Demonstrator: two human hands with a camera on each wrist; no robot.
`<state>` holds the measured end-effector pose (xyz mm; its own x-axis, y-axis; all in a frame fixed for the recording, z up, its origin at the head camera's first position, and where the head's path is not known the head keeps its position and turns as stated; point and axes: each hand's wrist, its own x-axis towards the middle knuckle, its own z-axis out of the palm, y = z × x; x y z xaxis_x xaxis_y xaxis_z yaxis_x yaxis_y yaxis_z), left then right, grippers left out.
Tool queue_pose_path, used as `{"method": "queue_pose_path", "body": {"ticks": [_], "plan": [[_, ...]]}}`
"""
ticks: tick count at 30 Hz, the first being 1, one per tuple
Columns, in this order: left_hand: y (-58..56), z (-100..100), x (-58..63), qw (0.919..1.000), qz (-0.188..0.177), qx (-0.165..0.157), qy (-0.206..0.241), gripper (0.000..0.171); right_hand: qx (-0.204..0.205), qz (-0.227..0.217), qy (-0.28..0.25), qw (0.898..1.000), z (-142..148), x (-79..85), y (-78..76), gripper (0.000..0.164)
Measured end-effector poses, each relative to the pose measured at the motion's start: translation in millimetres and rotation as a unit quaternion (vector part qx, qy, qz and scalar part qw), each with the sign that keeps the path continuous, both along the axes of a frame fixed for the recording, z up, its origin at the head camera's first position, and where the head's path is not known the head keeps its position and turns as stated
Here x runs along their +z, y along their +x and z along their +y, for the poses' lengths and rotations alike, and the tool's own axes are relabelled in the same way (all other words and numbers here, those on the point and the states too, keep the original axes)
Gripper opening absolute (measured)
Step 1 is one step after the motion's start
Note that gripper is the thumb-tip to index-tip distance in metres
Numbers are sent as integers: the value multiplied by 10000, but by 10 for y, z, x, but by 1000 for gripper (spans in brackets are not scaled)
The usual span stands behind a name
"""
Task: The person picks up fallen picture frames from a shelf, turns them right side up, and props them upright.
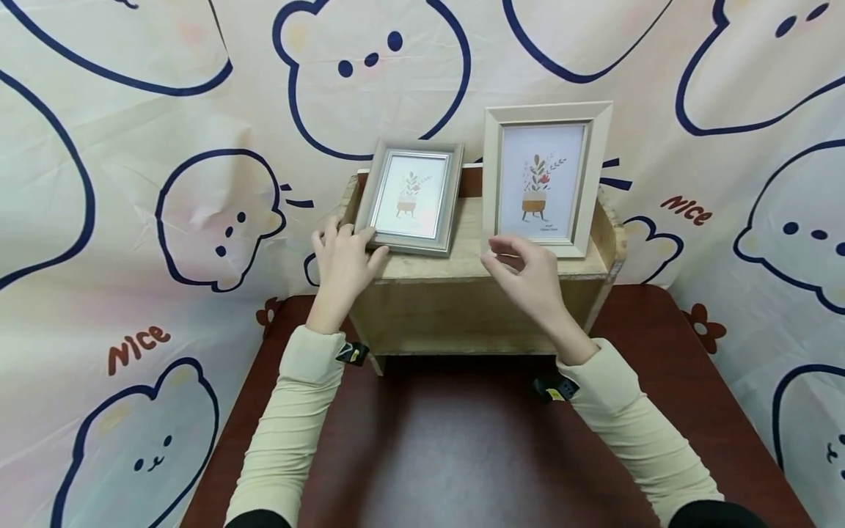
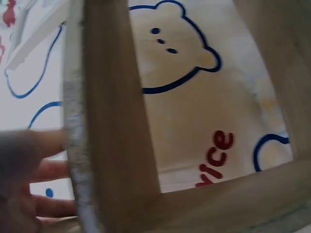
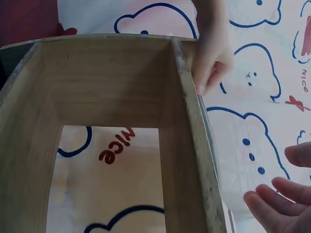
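Note:
At the left of the wooden shelf (image 1: 455, 315), a grey-beige picture frame (image 1: 455, 194) leans back, slightly turned. My left hand (image 1: 343, 264) is at its lower left corner, fingers spread, with fingertips right at the frame's edge. In the left wrist view, the fingers (image 2: 53, 170) show beside the shelf board. A larger cream picture frame (image 1: 491, 176) with a potted-plant print stands upright at the right. My right hand (image 1: 531, 279) is in front of its lower left corner, fingers loosely bent and nothing in them. The right wrist view shows those fingers (image 3: 279, 199) apart from the shelf.
The shelf has raised side panels (image 1: 610, 231) and an open lower part, and stands at the back of a dark red-brown table (image 1: 455, 455). Behind and beside it hangs a pale cloth (image 1: 132, 293) printed with cartoon bears.

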<state>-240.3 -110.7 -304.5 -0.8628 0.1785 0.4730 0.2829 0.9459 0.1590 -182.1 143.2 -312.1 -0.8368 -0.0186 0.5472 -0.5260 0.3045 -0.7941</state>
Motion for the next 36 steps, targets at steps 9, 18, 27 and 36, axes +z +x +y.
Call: {"method": "queue_pose_path", "body": {"ticks": [9,18,27,36], "plan": [[-194,17,236,9980,-503,379,-98,39,157,-1820,1645,9693,-415,223,-342,69],[-239,14,271,9920,-981,546,-574,14,-798,-2220,1396,9617,-677,194,-725,67],[-258,-55,240,9948,-876,359,376,19,-1269,-1288,931,9791,-698,110,-688,66],[-249,-259,183,9791,-503,-653,1859,33,-1411,93,860,9862,-645,22,-588,63]]}}
